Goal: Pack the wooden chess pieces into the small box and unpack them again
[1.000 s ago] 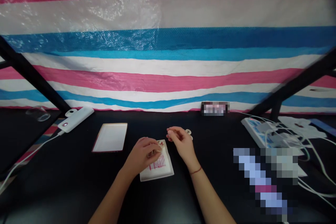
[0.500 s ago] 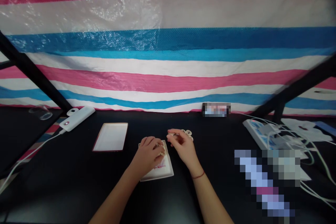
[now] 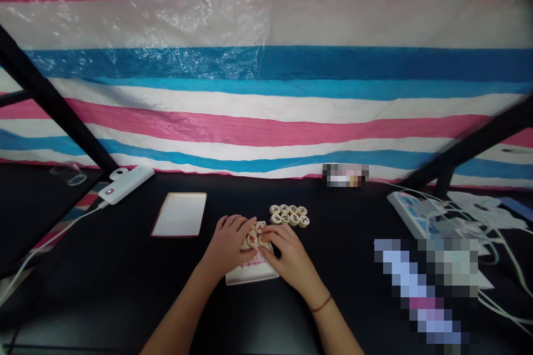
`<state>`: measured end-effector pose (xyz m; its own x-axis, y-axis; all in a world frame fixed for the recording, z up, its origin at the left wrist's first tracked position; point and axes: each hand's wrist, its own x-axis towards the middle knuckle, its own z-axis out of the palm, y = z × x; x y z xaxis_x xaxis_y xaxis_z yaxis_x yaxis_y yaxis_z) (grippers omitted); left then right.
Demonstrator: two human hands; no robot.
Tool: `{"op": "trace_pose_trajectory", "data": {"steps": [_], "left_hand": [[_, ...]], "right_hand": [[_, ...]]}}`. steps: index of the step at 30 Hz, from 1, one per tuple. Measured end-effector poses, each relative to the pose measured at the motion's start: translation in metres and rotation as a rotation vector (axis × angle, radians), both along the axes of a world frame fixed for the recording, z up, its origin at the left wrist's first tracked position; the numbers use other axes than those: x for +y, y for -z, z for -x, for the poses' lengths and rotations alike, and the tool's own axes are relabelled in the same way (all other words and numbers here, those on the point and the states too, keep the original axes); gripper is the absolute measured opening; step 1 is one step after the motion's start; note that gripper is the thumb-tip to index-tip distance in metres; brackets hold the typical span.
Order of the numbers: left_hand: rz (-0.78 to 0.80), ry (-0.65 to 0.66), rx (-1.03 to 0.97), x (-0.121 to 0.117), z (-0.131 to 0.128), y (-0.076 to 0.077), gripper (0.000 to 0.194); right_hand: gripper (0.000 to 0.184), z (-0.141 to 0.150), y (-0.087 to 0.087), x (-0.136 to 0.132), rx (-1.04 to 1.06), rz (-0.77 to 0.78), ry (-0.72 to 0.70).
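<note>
A shallow white box [image 3: 252, 276] lies in front of me with Chinese chess pieces bearing red characters [image 3: 252, 240] in its far part. My left hand [image 3: 228, 241] rests over the box's left side, fingers outstretched and bent down across the pieces, hiding some of them. On the right, my right hand [image 3: 289, 255] has its thumb and index finger closed around one round cream piece [image 3: 264, 239] at the box's right edge. Just beyond that hand, Chinese chess pieces with dark characters [image 3: 289, 215] stand in two neat rows on the black table.
A white-lined box lid [image 3: 179, 215] lies to the left. Farther left are a white power bank [image 3: 127, 184] with a cable and a clear cup [image 3: 75, 174]. A power strip [image 3: 410, 213] with tangled cables occupies the right. A striped sheet [image 3: 266, 105] hangs behind the table.
My right hand has moved from the dark-character pieces back toward me and onto the box, uncovering the two rows. My left hand stays over the box.
</note>
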<state>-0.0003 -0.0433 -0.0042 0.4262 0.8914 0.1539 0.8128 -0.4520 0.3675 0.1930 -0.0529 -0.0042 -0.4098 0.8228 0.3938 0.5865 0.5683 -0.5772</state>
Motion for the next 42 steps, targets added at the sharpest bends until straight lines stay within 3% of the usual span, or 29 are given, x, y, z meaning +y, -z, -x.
{"op": "trace_pose_trajectory", "data": {"steps": [10, 14, 18, 22, 29, 34, 39, 42], "left_hand": [[0.01, -0.014, -0.026, 0.005, 0.004, 0.01, 0.057], [0.029, -0.005, -0.053, 0.008, 0.003, 0.01, 0.058], [-0.033, -0.026, -0.099, 0.007, 0.004, 0.008, 0.06], [-0.159, -0.064, -0.181, 0.004, 0.011, 0.004, 0.05], [-0.311, -0.094, -0.269, 0.002, 0.023, -0.003, 0.035], [-0.375, -0.137, -0.284, 0.005, 0.023, 0.003, 0.035], [-0.359, -0.134, -0.314, 0.006, 0.026, 0.007, 0.037], [-0.271, -0.082, -0.362, 0.005, 0.027, 0.005, 0.028]], "right_hand": [[0.006, 0.002, 0.004, 0.003, -0.031, -0.013, 0.022], [0.007, -0.006, -0.008, 0.022, -0.004, 0.003, 0.151], [0.025, -0.005, -0.024, 0.056, -0.278, 0.146, 0.347], [0.026, 0.006, -0.031, 0.077, -0.584, 0.275, 0.341], [0.022, 0.013, -0.023, 0.087, -0.619, 0.292, 0.35], [0.017, 0.016, -0.035, 0.084, -0.504, 0.27, 0.295], [0.021, 0.033, -0.038, 0.059, 0.126, 0.331, 0.058], [0.022, 0.043, -0.026, 0.043, 0.313, 0.424, 0.023]]}}
